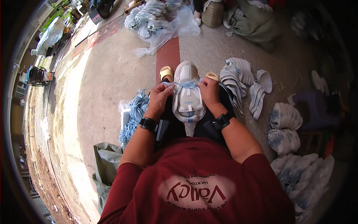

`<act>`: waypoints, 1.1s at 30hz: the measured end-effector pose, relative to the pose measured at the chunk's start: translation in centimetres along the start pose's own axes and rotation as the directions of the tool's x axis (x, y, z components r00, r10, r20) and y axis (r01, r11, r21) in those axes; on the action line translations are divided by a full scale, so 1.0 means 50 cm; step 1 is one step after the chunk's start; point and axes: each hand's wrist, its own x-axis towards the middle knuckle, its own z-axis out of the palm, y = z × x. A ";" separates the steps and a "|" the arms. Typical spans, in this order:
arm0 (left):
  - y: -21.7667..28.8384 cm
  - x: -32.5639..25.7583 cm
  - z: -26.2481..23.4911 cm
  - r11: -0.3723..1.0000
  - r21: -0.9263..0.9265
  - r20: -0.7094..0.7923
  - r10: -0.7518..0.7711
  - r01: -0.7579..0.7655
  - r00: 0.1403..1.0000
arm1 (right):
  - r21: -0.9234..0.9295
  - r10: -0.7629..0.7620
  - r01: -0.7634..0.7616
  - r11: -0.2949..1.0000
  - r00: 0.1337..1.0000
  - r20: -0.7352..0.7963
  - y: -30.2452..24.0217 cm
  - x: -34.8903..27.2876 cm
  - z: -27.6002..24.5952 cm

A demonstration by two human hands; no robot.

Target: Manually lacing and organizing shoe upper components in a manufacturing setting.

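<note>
A white shoe upper (189, 102) lies between my knees, its rounded toe pointing away from me and its tongue upward. Across its lacing area runs a light blue shoelace (187, 84). On the left side, my left hand (158, 98) is closed in a pinch on the lace. My right hand (210, 90) pinches it at the opposite side, level with the left. A thick bundle of light blue laces (135, 115) hangs beside my left thigh.
Stacked white shoe uppers (238, 71) sit by my right knee, with tied bundles (285, 116) and a larger pile (304, 175) further back. More uppers (149, 16) lie ahead on clear plastic. A grey-green sheet (106, 158) is at my left, an olive sack (251, 22) ahead right.
</note>
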 end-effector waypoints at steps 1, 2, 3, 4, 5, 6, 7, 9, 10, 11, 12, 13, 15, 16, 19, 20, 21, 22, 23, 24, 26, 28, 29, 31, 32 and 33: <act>0.004 -0.005 0.003 0.999 0.016 0.020 0.030 -0.030 0.999 | 0.016 -0.060 0.060 0.998 0.998 -0.020 -0.005 -0.006 -0.001; 0.008 -0.011 0.008 0.998 0.033 0.036 0.056 -0.058 0.998 | -0.096 -0.083 0.086 0.992 0.996 0.037 -0.009 -0.013 -0.007; 0.013 -0.018 0.013 0.996 0.079 -0.007 0.036 -0.036 0.999 | -0.212 -0.090 0.106 0.971 0.992 0.086 -0.011 -0.021 -0.012; 0.017 -0.024 0.021 0.987 0.142 0.023 0.078 -0.080 0.997 | -0.252 -0.128 0.157 0.955 0.983 0.128 -0.012 -0.031 -0.016; 0.017 -0.025 0.034 0.973 0.169 0.060 0.147 -0.155 0.987 | -0.243 -0.125 0.159 0.957 0.981 0.147 -0.011 -0.038 -0.015; 0.020 -0.024 0.043 0.931 0.306 0.103 0.174 -0.197 0.979 | -0.229 -0.137 0.166 0.959 0.981 0.138 -0.009 -0.043 -0.016; 0.022 -0.018 0.055 0.864 0.425 0.170 0.217 -0.271 0.961 | -0.216 -0.160 0.181 0.959 0.981 0.114 -0.004 -0.044 -0.018; 0.020 -0.006 0.078 0.726 0.612 0.239 0.208 -0.313 0.949 | -0.153 -0.136 0.141 0.978 0.990 0.042 0.004 -0.046 -0.013; 0.017 0.001 0.088 0.551 0.747 0.276 0.251 -0.371 0.928 | -0.093 -0.116 0.119 0.989 0.993 0.032 0.007 -0.046 -0.010; 0.015 0.008 0.096 0.552 0.757 0.265 0.229 -0.349 0.937 | -0.022 -0.105 0.105 0.994 0.994 0.019 0.010 -0.046 -0.009; 0.011 0.015 0.103 0.393 0.817 0.313 0.311 -0.422 0.897 | -0.011 -0.104 0.104 0.994 0.995 0.003 0.012 -0.045 -0.008; 0.007 0.020 0.110 0.220 0.854 0.370 0.382 -0.472 0.847 | -0.015 -0.119 0.119 0.993 0.993 0.005 0.013 -0.046 -0.008; 0.003 0.027 0.125 0.200 0.891 0.328 0.337 -0.407 0.883 | -0.004 -0.065 0.065 0.998 0.998 0.023 0.012 -0.044 -0.009; 0.002 0.030 0.133 0.083 0.886 0.409 0.329 -0.457 0.851 | 0.002 -0.045 0.045 0.999 0.999 0.016 0.011 -0.043 -0.009; 0.009 0.029 0.162 -0.041 0.890 0.443 0.316 -0.455 0.839 | 0.001 -0.033 0.033 0.999 0.999 0.027 0.006 -0.039 -0.010; 0.016 0.025 0.168 -0.082 0.882 0.468 0.276 -0.465 0.839 | 0.019 -0.013 0.012 1.000 0.999 0.042 0.004 -0.040 -0.012; 0.024 0.020 0.170 -0.123 0.872 0.490 0.231 -0.475 0.840 | -0.004 0.002 -0.002 1.000 0.999 0.035 0.002 -0.040 -0.012; 0.034 0.013 0.165 -0.148 0.865 0.502 0.216 -0.480 0.838 | -0.022 -0.006 0.007 1.000 0.999 0.033 0.001 -0.042 -0.013; 0.043 0.005 0.156 -0.169 0.855 0.517 0.199 -0.491 0.832 | -0.045 0.022 -0.020 0.999 0.999 0.034 -0.002 -0.044 -0.015; 0.055 -0.006 0.133 -0.166 0.850 0.526 0.229 -0.499 0.819 | -0.047 -0.002 0.004 0.999 0.999 0.036 -0.005 -0.047 -0.016; 0.075 -0.027 0.080 -0.066 0.954 0.301 0.183 -0.294 0.936 | -0.141 -0.114 0.114 0.983 0.993 0.008 -0.015 -0.050 -0.018; 0.093 -0.043 0.012 0.235 0.945 0.201 0.126 -0.226 0.971 | -0.189 -0.375 0.371 0.909 0.927 0.017 -0.032 -0.049 -0.015; 0.097 -0.047 -0.016 0.422 0.888 0.172 0.060 -0.181 0.983 | -0.239 -0.560 0.555 0.797 0.827 0.050 -0.041 -0.044 -0.013; 0.081 -0.053 -0.043 0.745 0.657 0.184 -0.012 -0.114 0.983 | -0.232 -0.555 0.582 0.779 0.813 0.177 -0.060 -0.038 -0.007; 0.071 -0.053 -0.050 0.911 0.410 0.182 -0.142 0.056 0.973 | -0.227 -0.545 0.601 0.767 0.796 0.264 -0.069 -0.035 -0.003; 0.060 -0.056 -0.053 0.958 0.129 0.224 -0.280 0.256 0.934 | -0.220 -0.522 0.611 0.760 0.776 0.353 -0.076 -0.032 0.003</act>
